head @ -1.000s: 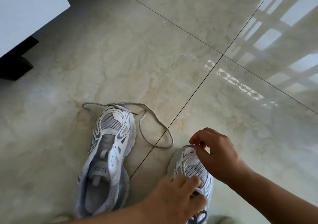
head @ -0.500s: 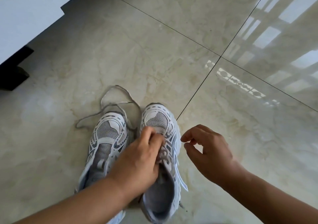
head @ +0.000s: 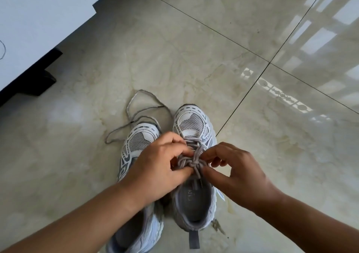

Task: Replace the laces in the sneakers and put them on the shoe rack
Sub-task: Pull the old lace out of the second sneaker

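Two sneakers stand side by side on the tiled floor [head: 194, 44], toes pointing away from the person crouched over them; the right sneaker [head: 194, 128] still carries its grey lace, tied in a knot [head: 191, 164] over the tongue; the left hand [head: 161, 167] pinches the bow's loops from one side, while the right hand [head: 233, 173] pinches the strands at the other; both grips are closed on the lace. The left sneaker [head: 138, 142] looks unlaced; a loose lace [head: 134, 105] trails on the floor just beyond its toe. The step in hand seems to be undoing this knot; next, I judge, comes pulling a free end to release it, then drawing the lace out through the eyelets; no shoe rack is visible.
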Available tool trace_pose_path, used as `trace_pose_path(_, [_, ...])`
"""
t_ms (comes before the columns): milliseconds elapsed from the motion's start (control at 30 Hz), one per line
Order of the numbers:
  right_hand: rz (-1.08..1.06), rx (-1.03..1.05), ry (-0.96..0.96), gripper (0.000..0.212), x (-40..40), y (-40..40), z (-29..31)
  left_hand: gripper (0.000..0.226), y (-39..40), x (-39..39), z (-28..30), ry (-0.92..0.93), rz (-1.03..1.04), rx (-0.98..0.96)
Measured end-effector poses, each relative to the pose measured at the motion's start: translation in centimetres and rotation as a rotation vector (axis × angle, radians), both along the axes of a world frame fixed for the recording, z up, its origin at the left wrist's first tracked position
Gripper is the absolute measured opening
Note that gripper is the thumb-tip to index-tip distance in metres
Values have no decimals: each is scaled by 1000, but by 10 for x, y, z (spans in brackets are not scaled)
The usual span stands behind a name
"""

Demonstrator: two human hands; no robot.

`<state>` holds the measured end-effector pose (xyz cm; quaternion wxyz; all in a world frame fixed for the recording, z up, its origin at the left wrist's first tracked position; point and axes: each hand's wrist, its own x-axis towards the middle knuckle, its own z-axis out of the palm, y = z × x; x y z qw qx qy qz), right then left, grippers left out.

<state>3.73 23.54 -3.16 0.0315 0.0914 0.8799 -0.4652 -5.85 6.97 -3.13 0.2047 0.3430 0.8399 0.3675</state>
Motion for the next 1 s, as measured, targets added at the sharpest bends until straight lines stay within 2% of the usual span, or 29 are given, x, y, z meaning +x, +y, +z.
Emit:
trace_pose_path(67, [0, 6, 23, 26, -2, -1, -1, 30, -1, 3, 2, 57, -1, -6])
trace_pose_path(233, [-50, 47, 68, 18, -3, -7, -2, 15, 0, 16, 8, 274, -17, -66])
trace_pose_path(367, [26, 159, 85, 26, -2, -10, 0, 18, 1, 13, 5, 254, -15, -41])
trace_pose_path(467, [46, 225, 153, 18, -4, -12, 2, 19, 0, 10, 4, 228, -49, -34])
trace_pose_path(800, [2, 2, 296, 9, -9, -9, 18, 22, -1, -5, -1, 285, -9, -34])
trace_pose_path(1000, [-46, -81, 347, 16, -9, -5, 24, 20, 0, -18, -3, 294, 27, 6])
